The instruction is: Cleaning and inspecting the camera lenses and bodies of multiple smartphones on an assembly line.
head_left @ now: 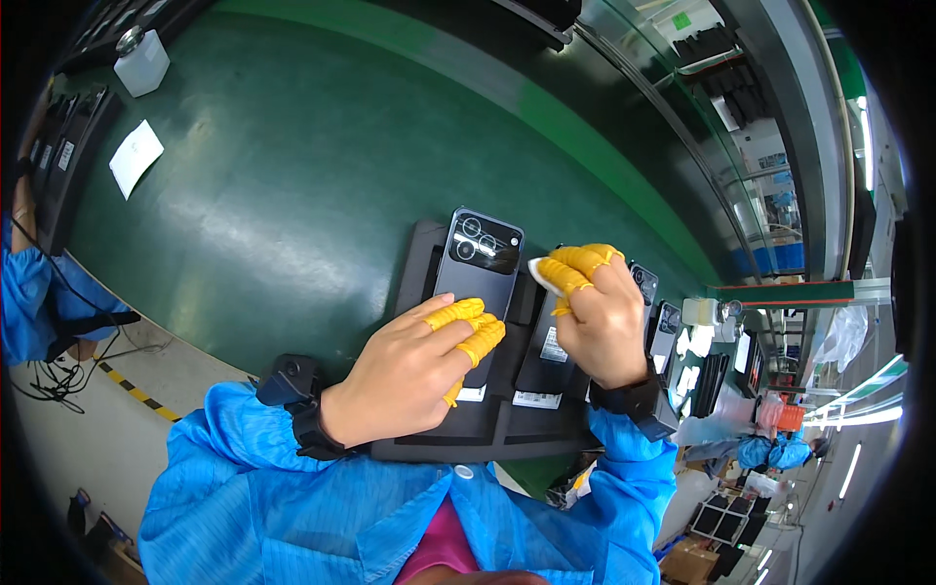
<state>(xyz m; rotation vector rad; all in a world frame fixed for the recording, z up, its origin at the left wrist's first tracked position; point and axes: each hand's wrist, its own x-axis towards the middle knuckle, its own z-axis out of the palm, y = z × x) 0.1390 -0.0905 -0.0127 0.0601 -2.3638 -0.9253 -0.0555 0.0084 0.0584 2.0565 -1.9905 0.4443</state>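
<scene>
A dark smartphone [487, 281], back side up with a camera block at its far end, lies over the left part of a black tray [419, 276]. My left hand [405, 375] is on its lower half, thumb at the left edge and yellow-covered fingers curled over the back. Just to the right, my right hand [606, 317] is raised above the tray, its yellow-covered fingertips pinching a small white wiping cloth [543, 277]. Beneath it, a second dark phone [544, 366] with a white label sits in the tray, partly hidden by the hand.
More phones [666, 331] lie to the right. On the green table [273, 195] are a white sheet of paper [136, 158] and a white dispenser bottle [142, 64] at far left. Black trays [68, 161] stand by another person's blue sleeve [24, 292]. A metal-framed shelf rises at right.
</scene>
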